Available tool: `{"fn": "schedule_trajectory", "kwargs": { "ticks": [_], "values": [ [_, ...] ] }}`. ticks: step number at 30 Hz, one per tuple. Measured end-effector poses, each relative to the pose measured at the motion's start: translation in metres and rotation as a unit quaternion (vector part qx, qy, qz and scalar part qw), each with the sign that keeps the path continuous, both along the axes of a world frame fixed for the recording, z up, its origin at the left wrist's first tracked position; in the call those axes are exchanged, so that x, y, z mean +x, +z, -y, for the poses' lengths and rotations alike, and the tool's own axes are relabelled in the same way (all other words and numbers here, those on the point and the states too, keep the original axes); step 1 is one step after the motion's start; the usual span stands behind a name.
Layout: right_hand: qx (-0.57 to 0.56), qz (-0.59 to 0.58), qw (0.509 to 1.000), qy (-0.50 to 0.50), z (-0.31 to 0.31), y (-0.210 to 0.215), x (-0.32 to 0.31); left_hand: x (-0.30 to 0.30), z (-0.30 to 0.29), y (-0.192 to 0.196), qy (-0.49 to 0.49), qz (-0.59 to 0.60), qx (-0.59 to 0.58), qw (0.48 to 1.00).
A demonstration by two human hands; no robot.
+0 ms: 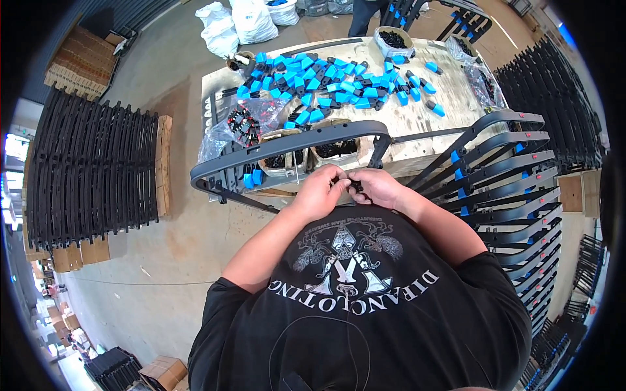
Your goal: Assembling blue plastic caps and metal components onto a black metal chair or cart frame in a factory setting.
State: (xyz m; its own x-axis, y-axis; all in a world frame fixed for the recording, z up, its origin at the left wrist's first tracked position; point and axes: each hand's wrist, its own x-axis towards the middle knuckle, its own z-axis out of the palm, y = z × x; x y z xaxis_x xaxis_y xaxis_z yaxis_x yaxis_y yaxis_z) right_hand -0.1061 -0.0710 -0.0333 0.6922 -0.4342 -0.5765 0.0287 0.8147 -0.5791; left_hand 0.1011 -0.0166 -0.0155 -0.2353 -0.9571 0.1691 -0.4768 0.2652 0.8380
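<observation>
Close in front of my chest, my left hand (319, 193) and my right hand (381, 188) meet with fingers pinched together. Between the fingertips are small black parts (356, 186); their exact kind is too small to make out, and the left fingers partly hide what they grip. Just beyond the hands, a long black frame with rounded corners (293, 142) rests across the near edge of the worktable (450, 133). Behind its bar stand two tubs (342, 160) of small black pieces. A pair of blue-and-black pieces (253, 178) shows at the frame's left part.
Many blue-and-black plastic pieces (326, 81) lie heaped on the table, beside a clear bag of red-and-black parts (242, 124). Similar black frames (515, 195) are stacked close on my right, others (91, 169) at left. White sacks (254, 23) and a person's legs (366, 16) appear beyond.
</observation>
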Motion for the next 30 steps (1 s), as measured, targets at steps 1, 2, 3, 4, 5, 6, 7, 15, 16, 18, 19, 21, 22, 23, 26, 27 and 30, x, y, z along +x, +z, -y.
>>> {"fn": "schedule_trajectory", "kwargs": {
  "ticks": [1, 2, 3, 4, 5, 6, 7, 15, 16, 18, 19, 21, 22, 23, 26, 27, 30],
  "values": [
    [0.0, -0.001, 1.0, 0.003, -0.001, 0.003, 0.001, 0.001, 0.0, 0.0, 0.022, 0.002, 0.014, 1.0],
    [-0.009, -0.019, 1.0, -0.02, -0.003, 0.007, 0.002, 0.002, -0.001, -0.003, 0.026, 0.001, 0.014, 1.0],
    [-0.018, -0.038, 0.998, -0.041, -0.005, 0.01, 0.004, 0.003, -0.003, -0.007, 0.039, -0.028, 0.055, 0.997],
    [-0.017, -0.038, 0.998, -0.035, -0.006, 0.009, 0.006, 0.004, -0.004, -0.012, 0.052, -0.057, 0.096, 0.992],
    [-0.033, -0.023, 0.998, -0.037, -0.006, 0.008, 0.005, 0.005, -0.005, -0.016, 0.058, -0.058, 0.097, 0.992],
    [-0.049, -0.008, 0.998, -0.041, -0.006, 0.005, 0.004, 0.005, -0.004, -0.017, 0.062, -0.074, 0.094, 0.991],
    [-0.048, -0.009, 0.998, -0.037, -0.006, 0.003, 0.004, 0.006, -0.003, -0.018, 0.065, -0.089, 0.092, 0.99],
    [-0.073, -0.049, 0.994, -0.06, -0.008, 0.001, -0.003, 0.05, -0.017, -0.042, 0.192, 0.0, 0.167, 0.967],
    [-0.036, -0.023, 0.995, -0.09, -0.008, 0.002, -0.01, 0.07, -0.02, -0.063, 0.245, 0.03, 0.172, 0.954],
    [0.006, 0.01, 0.992, -0.126, -0.011, 0.0, -0.024, 0.123, -0.026, -0.12, 0.357, 0.123, 0.114, 0.919],
    [0.008, 0.008, 0.991, -0.132, -0.013, -0.003, -0.03, 0.141, -0.023, -0.128, 0.403, 0.199, 0.124, 0.884],
    [0.008, -0.003, 0.988, -0.152, -0.019, -0.006, -0.037, 0.174, -0.018, -0.155, 0.453, 0.261, 0.119, 0.844],
    [0.006, -0.016, 0.987, -0.158, -0.02, -0.006, -0.037, 0.188, -0.02, -0.172, 0.455, 0.29, 0.092, 0.837],
    [0.007, -0.018, 0.988, -0.156, -0.021, -0.01, -0.039, 0.197, -0.018, -0.185, 0.454, 0.317, 0.065, 0.83],
    [0.024, -0.033, 0.984, -0.173, -0.026, -0.018, -0.052, 0.197, 0.011, -0.18, 0.47, 0.227, 0.223, 0.824],
    [0.025, -0.046, 0.984, -0.171, -0.028, -0.014, -0.054, 0.2, 0.012, -0.184, 0.468, 0.228, 0.222, 0.825],
    [0.037, -0.051, 0.981, -0.182, -0.033, -0.013, -0.063, 0.202, 0.01, -0.194, 0.605, 0.061, 0.13, 0.783]
  ]
}}
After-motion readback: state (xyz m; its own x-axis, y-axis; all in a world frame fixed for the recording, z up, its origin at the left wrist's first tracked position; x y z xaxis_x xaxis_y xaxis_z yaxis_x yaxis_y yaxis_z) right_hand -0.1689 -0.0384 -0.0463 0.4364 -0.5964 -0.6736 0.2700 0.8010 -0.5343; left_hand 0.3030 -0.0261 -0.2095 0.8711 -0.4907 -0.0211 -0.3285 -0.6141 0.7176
